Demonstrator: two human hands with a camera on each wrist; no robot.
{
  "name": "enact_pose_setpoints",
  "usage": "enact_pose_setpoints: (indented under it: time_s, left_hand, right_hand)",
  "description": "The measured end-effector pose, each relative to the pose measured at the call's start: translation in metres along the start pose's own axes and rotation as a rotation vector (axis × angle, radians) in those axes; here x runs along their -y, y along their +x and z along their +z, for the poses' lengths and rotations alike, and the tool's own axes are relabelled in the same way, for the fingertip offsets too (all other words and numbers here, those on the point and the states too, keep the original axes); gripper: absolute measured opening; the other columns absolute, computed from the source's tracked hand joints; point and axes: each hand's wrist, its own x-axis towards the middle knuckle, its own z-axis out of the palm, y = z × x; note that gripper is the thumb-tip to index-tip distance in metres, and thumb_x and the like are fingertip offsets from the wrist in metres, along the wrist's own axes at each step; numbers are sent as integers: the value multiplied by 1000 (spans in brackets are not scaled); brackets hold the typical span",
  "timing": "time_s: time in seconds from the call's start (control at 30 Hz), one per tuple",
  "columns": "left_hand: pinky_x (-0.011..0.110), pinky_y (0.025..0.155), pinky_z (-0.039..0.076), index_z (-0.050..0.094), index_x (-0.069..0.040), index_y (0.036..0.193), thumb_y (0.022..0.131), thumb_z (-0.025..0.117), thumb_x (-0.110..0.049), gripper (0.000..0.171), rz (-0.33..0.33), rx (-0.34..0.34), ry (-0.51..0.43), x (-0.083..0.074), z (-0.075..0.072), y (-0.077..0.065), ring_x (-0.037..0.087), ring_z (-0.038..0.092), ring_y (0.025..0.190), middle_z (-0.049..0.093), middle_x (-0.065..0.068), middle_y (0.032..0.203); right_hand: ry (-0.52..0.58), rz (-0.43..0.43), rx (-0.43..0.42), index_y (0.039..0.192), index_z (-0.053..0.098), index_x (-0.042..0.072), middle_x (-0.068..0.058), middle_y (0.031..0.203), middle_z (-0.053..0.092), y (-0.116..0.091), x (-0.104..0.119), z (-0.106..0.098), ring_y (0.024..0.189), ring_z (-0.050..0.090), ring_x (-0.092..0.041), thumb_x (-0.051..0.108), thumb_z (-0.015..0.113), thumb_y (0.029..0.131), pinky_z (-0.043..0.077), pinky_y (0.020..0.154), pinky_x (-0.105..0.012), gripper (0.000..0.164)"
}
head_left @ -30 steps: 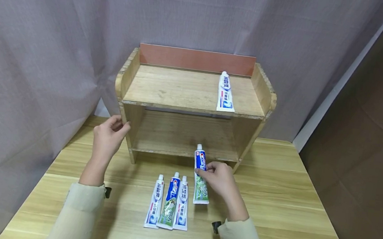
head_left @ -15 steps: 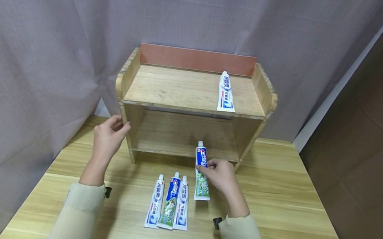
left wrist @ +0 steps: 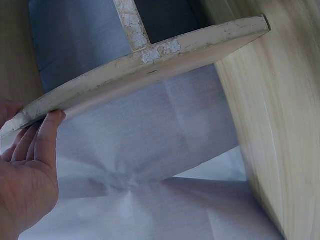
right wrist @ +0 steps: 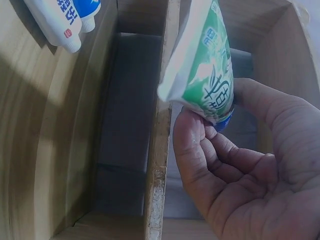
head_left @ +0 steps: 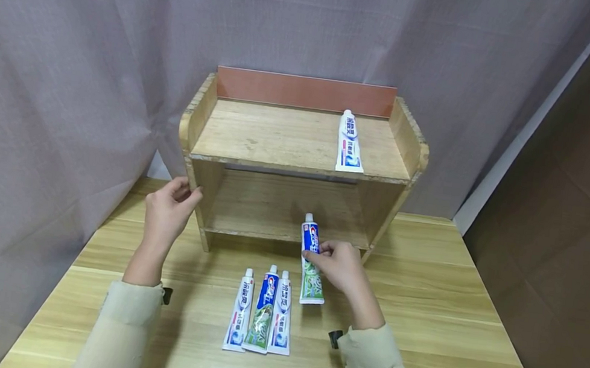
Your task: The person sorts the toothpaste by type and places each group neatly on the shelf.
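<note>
Held tube (head_left: 312, 276): toothpaste, blue toward the cap, green toward the crimped tail. Cap end points at the rack (head_left: 408, 135), in front of the lower shelf (head_left: 270, 208). Over the last second it has gone up and forward a little; tail has drawn back from the row on the table. Reading: a slow approach to the rack — nearer the lower shelf, not set down on it. Whether it touches the shelf edge, cannot tell; in the right wrist view tail and edge overlap.

Right hand (head_left: 341, 266) pinches the tube near mid-length, thumb on the near face, fingers behind — gap closed down to the tube's thickness, same hold as a second ago.

Left hand (head_left: 169, 208) unmoved, at the rack's left side board (head_left: 199, 113). Left wrist view shows thumb and fingers to either side of the board's edge, gripping it; probably steadies the rack.

Below the held tube, on the tabletop (head_left: 424, 296), three more tubes, unchanged: left white tube (head_left: 239, 314), blue-green tube (head_left: 262, 314), right white tube (head_left: 282, 316). Caps toward the rack; blue-green one touches or overlaps its neighbours.

Upper shelf (head_left: 273, 136): shelved white tube (head_left: 350, 143) lies toward the right side, cap to the back, also unchanged.

Farther out: reddish back strip (head_left: 305, 92), grey curtain (head_left: 291, 26) behind.
</note>
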Motion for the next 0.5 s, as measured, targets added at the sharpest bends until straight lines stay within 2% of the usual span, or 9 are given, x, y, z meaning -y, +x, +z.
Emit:
enact_pose_setpoints:
  time_s: [0.23, 0.5]
  left_hand:
    - [37, 84, 60, 75, -8, 106, 92, 70, -26, 23, -9, 9, -2, 1, 1, 1, 23, 74, 96, 76, 11, 103]
    - [38, 83, 61, 75, -9, 105, 92, 71, -26, 22, -3, 5, -3, 1, 1, 0, 23, 74, 95, 76, 11, 102]
  right_hand:
    - [4, 5, 5, 82, 68, 7, -3, 65, 60, 3, 1, -3, 56, 52, -16, 35, 80, 85, 45, 51, -26, 30]
    - [-9, 16, 8, 89, 70, 6, -4, 70, 63, 7, 1, -5, 60, 55, -17, 37, 79, 85, 47, 53, -27, 33]
